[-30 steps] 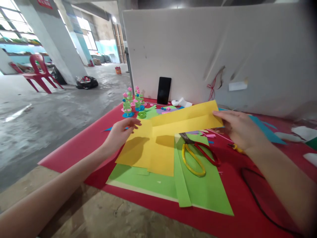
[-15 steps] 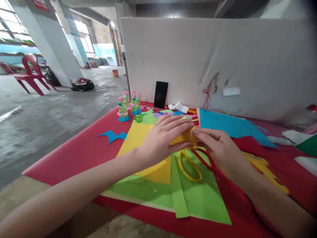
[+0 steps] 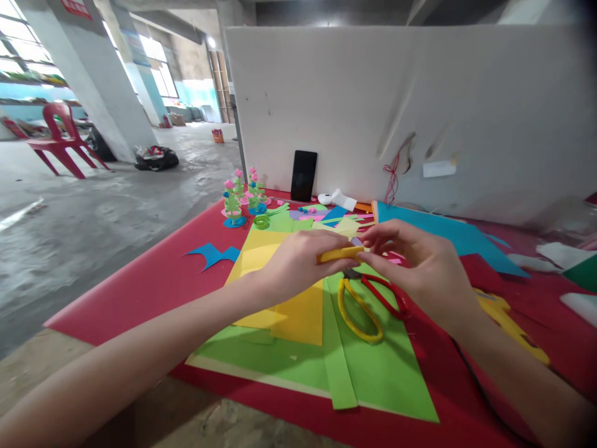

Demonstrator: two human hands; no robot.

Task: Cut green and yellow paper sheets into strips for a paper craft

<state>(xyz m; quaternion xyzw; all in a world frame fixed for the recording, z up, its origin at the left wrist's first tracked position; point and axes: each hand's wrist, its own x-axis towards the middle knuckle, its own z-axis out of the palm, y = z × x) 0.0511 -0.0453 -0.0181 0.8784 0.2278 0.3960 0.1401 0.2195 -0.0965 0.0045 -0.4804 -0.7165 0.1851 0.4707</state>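
My left hand (image 3: 305, 261) is closed round a small folded yellow piece (image 3: 341, 253), which sticks out between its fingers. The thumb of my right hand (image 3: 410, 264) meets the right end of that piece, and its fingers curl above. Below both hands, scissors (image 3: 361, 311) with one yellow and one red handle lie on green sheets (image 3: 382, 379); their blades are partly hidden. A yellow sheet (image 3: 298, 317) lies under my left hand, and a narrow green strip (image 3: 340, 367) lies to its right.
Small green and pink trees (image 3: 233, 202) stand at the back left, near a black phone (image 3: 304, 176) against the white panel. Blue scraps (image 3: 212, 255) lie left. On the right are a blue sheet (image 3: 438, 233) and a yellow tool (image 3: 513, 323).
The yellow piece has turned and now shows as a narrow band. My left fingers have curled in around it, and my right fingers have lifted and spread a little.
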